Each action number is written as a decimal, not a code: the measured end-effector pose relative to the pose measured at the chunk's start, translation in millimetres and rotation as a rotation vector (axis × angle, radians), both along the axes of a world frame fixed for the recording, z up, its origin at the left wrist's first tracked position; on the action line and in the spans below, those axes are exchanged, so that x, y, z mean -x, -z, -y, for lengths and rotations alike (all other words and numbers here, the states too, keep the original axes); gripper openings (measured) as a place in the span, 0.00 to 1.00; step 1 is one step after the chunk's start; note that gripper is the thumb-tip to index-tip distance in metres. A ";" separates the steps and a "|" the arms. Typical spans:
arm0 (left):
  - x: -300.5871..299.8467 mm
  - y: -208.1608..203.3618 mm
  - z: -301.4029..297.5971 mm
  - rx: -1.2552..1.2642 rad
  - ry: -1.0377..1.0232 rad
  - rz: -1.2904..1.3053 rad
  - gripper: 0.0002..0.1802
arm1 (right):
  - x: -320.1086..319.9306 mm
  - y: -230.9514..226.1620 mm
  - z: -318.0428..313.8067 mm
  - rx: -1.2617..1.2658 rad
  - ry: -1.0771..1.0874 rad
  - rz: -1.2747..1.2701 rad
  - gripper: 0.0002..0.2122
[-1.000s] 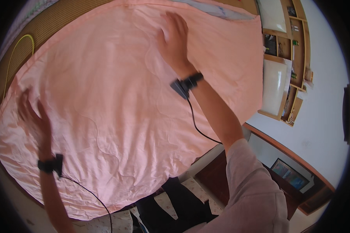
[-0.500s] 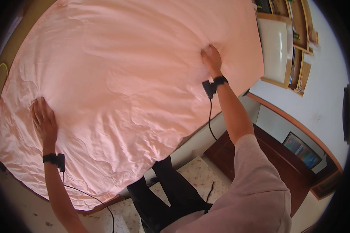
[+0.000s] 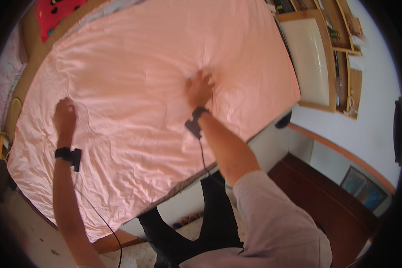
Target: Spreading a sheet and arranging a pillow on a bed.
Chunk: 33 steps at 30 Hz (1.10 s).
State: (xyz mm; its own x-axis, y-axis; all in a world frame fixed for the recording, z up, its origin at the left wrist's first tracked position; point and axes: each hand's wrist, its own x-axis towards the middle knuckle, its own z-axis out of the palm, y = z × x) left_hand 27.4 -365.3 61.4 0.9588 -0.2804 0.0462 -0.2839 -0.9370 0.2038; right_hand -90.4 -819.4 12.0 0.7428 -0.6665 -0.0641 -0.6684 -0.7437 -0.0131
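Note:
A pink quilt (image 3: 134, 102) covers the bed, smooth toward the far side and wrinkled along the near left edge. On its left part rests my left hand (image 3: 65, 118), fingers curled into the cloth and closed. Small creases run out from that hand. Farther right, my right hand (image 3: 200, 90) lies on the quilt with its fingers spread, slightly blurred, and the fabric puckers around the fingertips. Each wrist wears a black strap with a small box and a cable.
A red cushion (image 3: 57, 15) lies beyond the quilt at the far left. Wooden shelves (image 3: 341, 27) and a pale panel in a wooden frame (image 3: 332, 67) stand at the right. A dark red wooden surface (image 3: 317, 201) is at the lower right. Shoes (image 3: 185, 220) sit on the floor by my legs.
My right hand has moved left and nearer over the quilt, its fingers now spread. My left hand has shifted slightly farther away and curled. The view has shifted, showing the red cushion.

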 end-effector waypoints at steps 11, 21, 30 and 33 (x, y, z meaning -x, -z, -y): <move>-53.9 1.9 322.9 0.038 -0.129 -0.184 0.28 | -4.0 -25.2 12.7 -0.193 0.027 -0.082 0.31; -137.5 -15.9 319.0 -0.022 -0.244 0.076 0.12 | -85.3 -57.6 163.5 -1.212 -0.481 -0.531 0.23; -245.5 36.7 314.6 -0.022 -0.127 0.073 0.10 | -383.8 -46.3 227.3 -0.560 -1.206 0.363 0.12; -247.8 32.6 334.3 -0.116 -0.113 0.013 0.13 | -415.6 -31.3 219.4 -0.439 -1.135 0.224 0.11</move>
State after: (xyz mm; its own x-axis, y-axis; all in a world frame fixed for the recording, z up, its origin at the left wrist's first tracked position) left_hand 275.1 -699.6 28.8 0.9840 -0.1749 0.0328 -0.1772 -0.9801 0.0896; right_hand 325.2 -1038.8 43.3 0.9095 0.4072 0.0831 0.4003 -0.8046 -0.4386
